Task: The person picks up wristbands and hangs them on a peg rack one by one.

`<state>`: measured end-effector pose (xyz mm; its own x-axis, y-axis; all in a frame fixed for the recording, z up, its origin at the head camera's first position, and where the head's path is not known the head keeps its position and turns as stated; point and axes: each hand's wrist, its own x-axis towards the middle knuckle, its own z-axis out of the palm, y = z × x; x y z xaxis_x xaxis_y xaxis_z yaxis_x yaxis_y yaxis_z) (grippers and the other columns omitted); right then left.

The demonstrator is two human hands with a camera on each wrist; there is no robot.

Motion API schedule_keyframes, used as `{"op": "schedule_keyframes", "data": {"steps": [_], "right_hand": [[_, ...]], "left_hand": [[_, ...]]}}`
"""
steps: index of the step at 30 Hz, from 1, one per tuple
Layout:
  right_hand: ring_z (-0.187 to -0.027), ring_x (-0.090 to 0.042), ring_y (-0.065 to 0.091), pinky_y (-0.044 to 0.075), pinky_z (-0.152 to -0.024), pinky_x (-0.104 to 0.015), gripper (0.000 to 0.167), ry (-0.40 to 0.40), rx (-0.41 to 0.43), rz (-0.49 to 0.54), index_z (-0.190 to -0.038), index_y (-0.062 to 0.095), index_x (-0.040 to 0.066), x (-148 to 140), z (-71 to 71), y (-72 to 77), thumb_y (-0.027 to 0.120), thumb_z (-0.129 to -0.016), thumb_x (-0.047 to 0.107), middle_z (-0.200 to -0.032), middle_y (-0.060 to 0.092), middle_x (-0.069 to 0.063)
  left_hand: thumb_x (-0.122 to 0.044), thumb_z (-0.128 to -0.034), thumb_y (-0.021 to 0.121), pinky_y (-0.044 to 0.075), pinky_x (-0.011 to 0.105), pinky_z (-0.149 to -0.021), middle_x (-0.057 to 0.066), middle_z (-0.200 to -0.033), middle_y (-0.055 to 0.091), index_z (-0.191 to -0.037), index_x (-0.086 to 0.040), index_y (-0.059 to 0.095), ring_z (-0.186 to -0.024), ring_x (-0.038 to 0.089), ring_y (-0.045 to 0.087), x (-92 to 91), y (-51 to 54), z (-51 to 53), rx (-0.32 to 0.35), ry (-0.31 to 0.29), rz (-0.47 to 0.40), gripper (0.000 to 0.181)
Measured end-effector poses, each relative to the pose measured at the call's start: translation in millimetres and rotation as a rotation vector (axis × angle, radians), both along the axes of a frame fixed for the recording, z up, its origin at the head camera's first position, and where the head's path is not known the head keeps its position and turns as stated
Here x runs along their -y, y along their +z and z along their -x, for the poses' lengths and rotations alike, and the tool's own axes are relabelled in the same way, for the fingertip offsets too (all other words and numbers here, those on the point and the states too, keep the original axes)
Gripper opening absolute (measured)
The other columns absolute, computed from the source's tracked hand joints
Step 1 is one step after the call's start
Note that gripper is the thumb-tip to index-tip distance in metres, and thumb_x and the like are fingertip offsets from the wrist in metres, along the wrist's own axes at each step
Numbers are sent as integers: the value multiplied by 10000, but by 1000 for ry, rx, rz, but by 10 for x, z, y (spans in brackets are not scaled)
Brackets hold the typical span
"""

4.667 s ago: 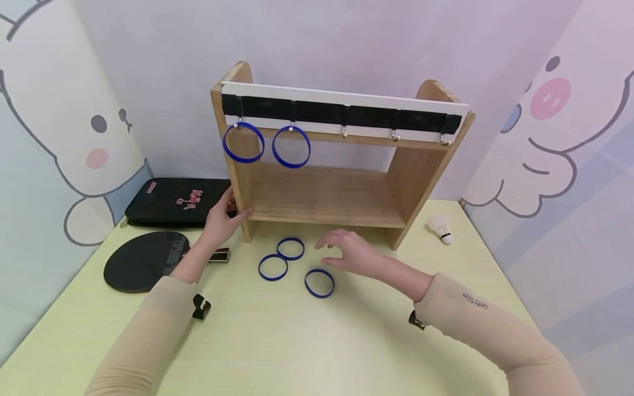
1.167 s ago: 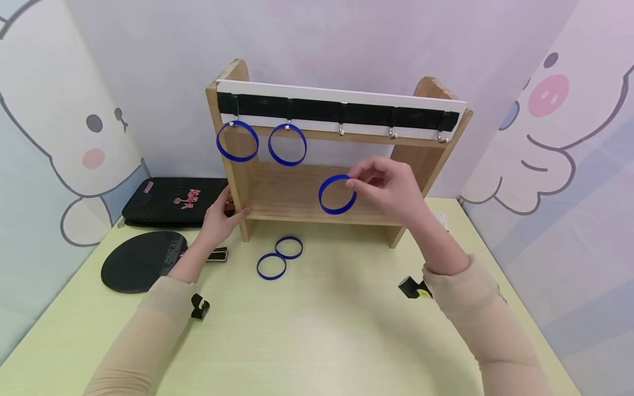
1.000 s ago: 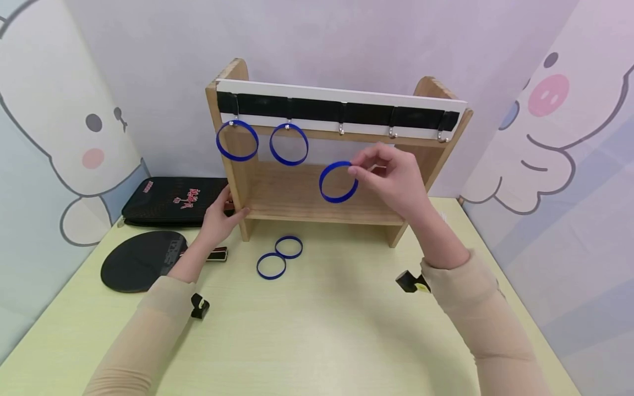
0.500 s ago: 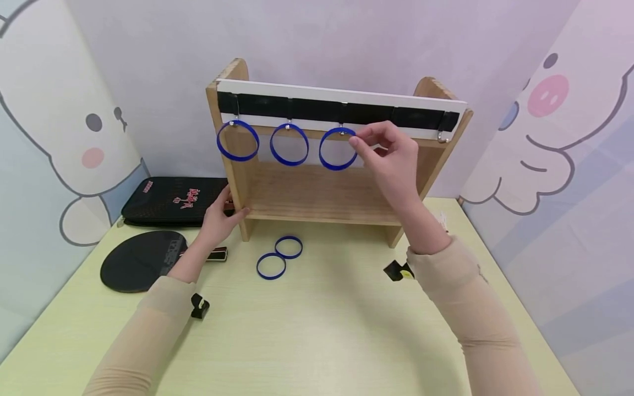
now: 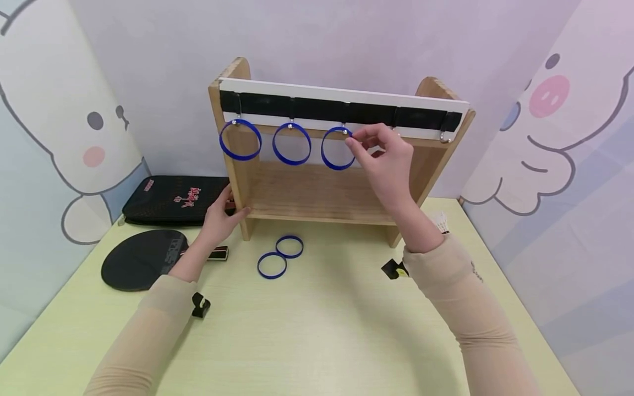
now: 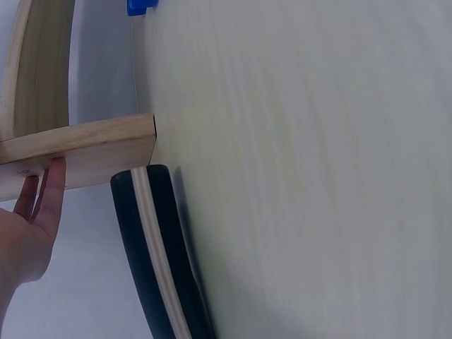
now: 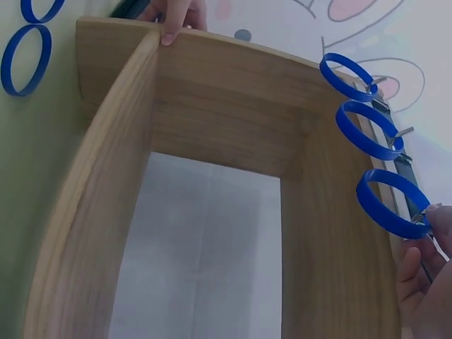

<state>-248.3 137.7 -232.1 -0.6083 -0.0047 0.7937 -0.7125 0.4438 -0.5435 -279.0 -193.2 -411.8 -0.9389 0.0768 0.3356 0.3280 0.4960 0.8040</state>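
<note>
Five rings [image 5: 338, 167] (three at hooks [image 5: 444, 139]); right hand [image 5: 385, 157], nearly closed, pinches one; left hand [image 5: 219, 221], thumb parted, grips shelf [image 5: 317, 192].

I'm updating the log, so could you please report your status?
Right fingers pinching round blue ring at silver middle hook; left fingers holding tan wooden shelf's side. Two other rings hung, two on pale table. No obstruction visible.

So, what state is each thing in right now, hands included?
Wooden shelf: upright
Left hand: gripping the shelf's left side
Right hand: pinching the third ring
Third ring: at the middle hook
Two left rings: hanging on hooks
Two loose rings: lying flat, touching or nearly
Rightmost hook: bare
Black case: looks closed
Paddle: lying flat
Shuttlecock: partly hidden
</note>
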Motion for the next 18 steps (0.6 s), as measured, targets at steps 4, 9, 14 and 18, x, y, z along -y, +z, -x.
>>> {"op": "schedule_keyframes", "data": {"steps": [4,9,14,18], "right_hand": [[-747,-76,546,434,-566,-149,207,-25,46,-6,-926,672,-18,29,-84,14,737,-824,150,-893,673,-120],[-766,-75,555,455,-596,-142,216,-27,111,-17,-964,650,-54,45,-255,34,719,-834,105,-935,670,-163],[-772,-70,578,483,-600,-156,247,-1,144,-19,-986,668,-2,-111,-82,-194,743,-819,164,-952,685,-102],[-774,-84,581,488,-599,-164,238,8,179,-23,-982,679,16,-185,-50,-379,752,-810,164,-934,684,-92]], "left_hand": [[-233,-902,644,513,539,-834,204,-1322,470,-1507,-200,233,-1110,374,531,0,10,-5,-5,0,3,732],[-223,-899,649,511,541,-839,207,-1324,466,-1508,-193,229,-1111,377,527,-12,28,-19,1,-1,1,741],[-224,-899,649,512,541,-839,207,-1331,462,-1510,-200,224,-1115,379,527,-11,32,-16,0,3,4,745],[-230,-900,648,509,542,-845,205,-1334,458,-1512,-206,218,-1120,378,522,-9,27,-15,10,4,4,749]]}}
